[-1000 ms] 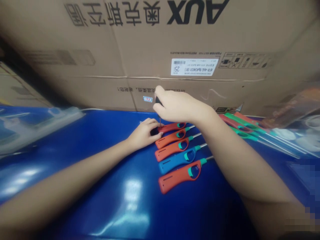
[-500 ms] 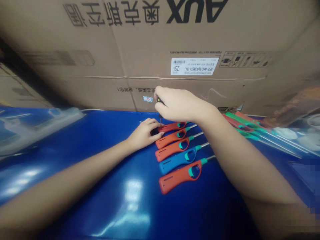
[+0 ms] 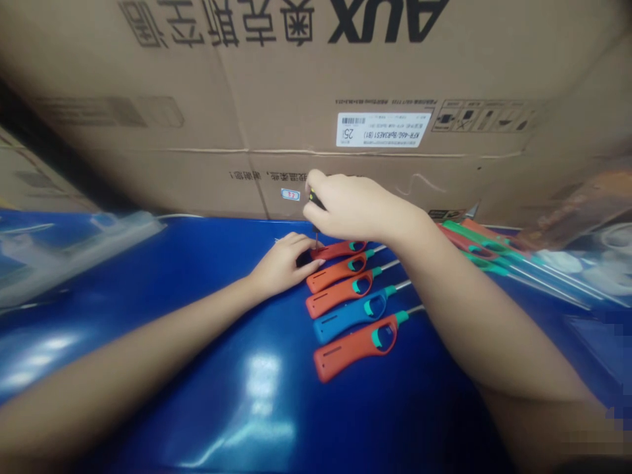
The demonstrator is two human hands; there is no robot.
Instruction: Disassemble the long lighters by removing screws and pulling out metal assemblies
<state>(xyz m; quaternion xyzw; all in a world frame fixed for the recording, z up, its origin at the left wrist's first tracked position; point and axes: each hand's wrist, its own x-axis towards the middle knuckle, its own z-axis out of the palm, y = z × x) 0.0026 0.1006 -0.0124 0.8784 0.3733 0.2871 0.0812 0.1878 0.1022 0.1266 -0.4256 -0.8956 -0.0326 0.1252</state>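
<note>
My right hand (image 3: 343, 205) is closed around the dark, yellow-marked handle of a screwdriver (image 3: 316, 199). Its thin shaft points straight down to the handle end of the farthest red gas lighter (image 3: 340, 249). Around that same end, my left hand (image 3: 282, 266) has its thumb and fingers closed, holding the lighter on the blue table. Nearer to me lie an orange lighter (image 3: 336, 273), a red-orange lighter (image 3: 338, 294), a blue lighter (image 3: 348, 320) and another red-orange lighter (image 3: 348, 350), side by side with metal tubes to the right. My right forearm hides some tube ends.
A large cardboard box (image 3: 197, 118) stands upright behind the blue table (image 3: 207, 395). Several more lighters (image 3: 486, 249) are piled to the right, beside white pieces and a brown plastic bag (image 3: 577, 210). A clear plastic bag or tray (image 3: 118, 240) lies at the left.
Both hands hold nearly the same pose, with the screwdriver still upright at the farthest lighter. The whole view has shifted very slightly.
</note>
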